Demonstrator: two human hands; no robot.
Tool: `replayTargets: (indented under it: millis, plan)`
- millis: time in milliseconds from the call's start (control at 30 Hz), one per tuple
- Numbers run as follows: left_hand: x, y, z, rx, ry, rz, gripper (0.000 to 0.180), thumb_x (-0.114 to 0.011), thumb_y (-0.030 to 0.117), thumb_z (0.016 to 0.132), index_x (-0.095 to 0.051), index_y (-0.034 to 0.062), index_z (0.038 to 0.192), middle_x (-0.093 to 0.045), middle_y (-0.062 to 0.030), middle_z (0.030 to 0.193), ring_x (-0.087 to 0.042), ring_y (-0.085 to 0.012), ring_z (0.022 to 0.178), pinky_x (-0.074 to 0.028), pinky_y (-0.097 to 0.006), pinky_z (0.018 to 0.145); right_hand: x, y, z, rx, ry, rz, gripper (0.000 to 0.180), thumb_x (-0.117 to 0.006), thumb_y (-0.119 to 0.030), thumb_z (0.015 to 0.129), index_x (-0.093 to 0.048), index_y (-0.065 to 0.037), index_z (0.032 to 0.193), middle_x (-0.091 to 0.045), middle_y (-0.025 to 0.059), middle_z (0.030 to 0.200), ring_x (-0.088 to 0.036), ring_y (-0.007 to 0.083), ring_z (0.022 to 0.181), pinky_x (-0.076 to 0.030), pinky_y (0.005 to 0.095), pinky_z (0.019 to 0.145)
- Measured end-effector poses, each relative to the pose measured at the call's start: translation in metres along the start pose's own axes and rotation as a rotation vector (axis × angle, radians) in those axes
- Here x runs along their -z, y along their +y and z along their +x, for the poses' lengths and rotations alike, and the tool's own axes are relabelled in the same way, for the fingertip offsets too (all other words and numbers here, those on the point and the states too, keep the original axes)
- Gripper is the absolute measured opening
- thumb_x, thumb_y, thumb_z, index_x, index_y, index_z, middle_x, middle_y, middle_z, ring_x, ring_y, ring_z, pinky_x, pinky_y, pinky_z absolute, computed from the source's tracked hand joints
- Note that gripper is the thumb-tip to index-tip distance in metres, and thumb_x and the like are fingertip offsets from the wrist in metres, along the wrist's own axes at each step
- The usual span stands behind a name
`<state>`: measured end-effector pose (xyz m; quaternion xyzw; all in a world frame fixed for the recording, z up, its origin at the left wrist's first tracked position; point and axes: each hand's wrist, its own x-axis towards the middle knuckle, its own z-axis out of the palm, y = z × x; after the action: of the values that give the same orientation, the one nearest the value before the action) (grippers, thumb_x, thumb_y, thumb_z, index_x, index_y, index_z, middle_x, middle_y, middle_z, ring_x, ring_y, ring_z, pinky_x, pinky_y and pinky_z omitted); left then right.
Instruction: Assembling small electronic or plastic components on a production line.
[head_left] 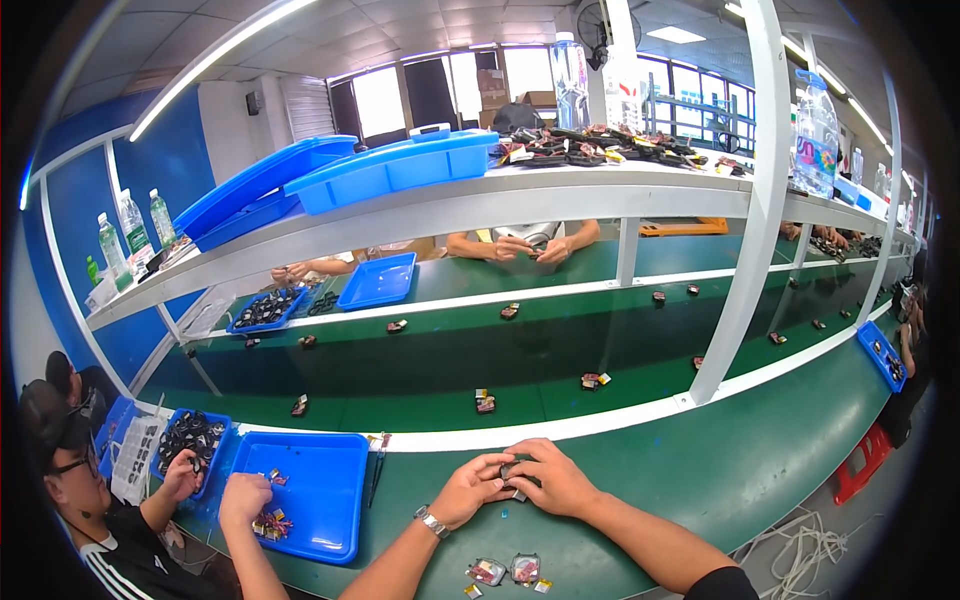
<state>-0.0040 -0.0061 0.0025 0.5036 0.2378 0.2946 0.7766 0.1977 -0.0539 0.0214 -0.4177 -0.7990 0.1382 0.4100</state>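
Observation:
My left hand (468,492), with a metal watch on its wrist, and my right hand (555,482) meet over the green worktop. The fingers of both are closed round a small dark casing (508,472), mostly hidden by them. A tiny blue piece (505,514) lies just below my hands. Nearer to me are two small dark-rimmed casings: the left one (487,571) and the right one (525,568). Reddish parts show inside both, and yellow-and-silver pieces lie beside them.
At left, a co-worker's hand (245,497) reaches over a blue tray (345,500) holding small parts. Another tray of black parts (190,440) stands beyond. Tweezers (376,470) lie by the tray. Across the white rail (560,430), a green belt (440,405) carries scattered assemblies. A white post (745,230) rises ahead.

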Motion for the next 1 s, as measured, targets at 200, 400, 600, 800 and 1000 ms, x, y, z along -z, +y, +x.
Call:
replayTargets:
  millis: [200, 400, 600, 800, 1000]
  plan:
    - [0.001, 0.001, -0.001, 0.008, -0.051, 0.003, 0.037, -0.050, 0.001, 0.096, -0.046, 0.0031, 0.132, -0.056, -0.0105, 0.127, -0.058, -0.0186, 0.115, -0.051, -0.035, 0.098, 0.002, -0.001, -0.002, -0.045, -0.025, 0.046, 0.013, -0.068, -0.015, 0.084, -0.069, -0.005, 0.092, -0.058, 0.0079, 0.120, -0.049, 0.0286, 0.118, -0.043, 0.0388, 0.098]
    - [-0.002, 0.003, -0.002, 0.051, -0.020, 0.073, 0.034, -0.052, 0.003, 0.096, -0.047, 0.0023, 0.130, -0.057, -0.0111, 0.124, -0.058, -0.0193, 0.114, -0.053, -0.036, 0.096, 0.006, -0.002, -0.003, 0.005, -0.035, 0.133, 0.014, -0.068, -0.015, 0.084, -0.069, -0.005, 0.093, -0.058, 0.0076, 0.120, -0.049, 0.0282, 0.118, -0.043, 0.0396, 0.098]
    - [-0.004, 0.000, 0.000, 0.013, -0.017, 0.021, 0.032, -0.052, 0.007, 0.097, -0.048, 0.0027, 0.129, -0.058, -0.0098, 0.119, -0.059, -0.0189, 0.112, -0.052, -0.036, 0.097, -0.001, -0.004, -0.006, -0.028, 0.057, 0.074, 0.013, -0.068, -0.014, 0.083, -0.069, -0.006, 0.093, -0.059, 0.0069, 0.116, -0.051, 0.0272, 0.115, -0.044, 0.0382, 0.096]
    - [0.000, -0.003, 0.000, 0.035, 0.013, 0.008, 0.031, -0.051, 0.010, 0.099, -0.048, 0.0018, 0.129, -0.057, -0.0099, 0.120, -0.059, -0.0191, 0.111, -0.053, -0.035, 0.095, -0.004, -0.004, -0.008, -0.035, 0.088, 0.054, 0.013, -0.070, -0.014, 0.082, -0.070, -0.007, 0.093, -0.059, 0.0062, 0.115, -0.052, 0.0264, 0.114, -0.046, 0.0379, 0.094]
    - [-0.003, -0.001, -0.001, 0.009, 0.038, 0.028, 0.032, -0.050, 0.011, 0.099, -0.048, 0.0007, 0.129, -0.058, -0.0109, 0.121, -0.059, -0.0190, 0.111, -0.053, -0.035, 0.094, -0.014, -0.002, -0.010, -0.131, 0.128, 0.096, 0.016, -0.072, -0.015, 0.081, -0.073, -0.009, 0.095, -0.061, 0.0058, 0.115, -0.053, 0.0264, 0.113, -0.046, 0.0375, 0.094]
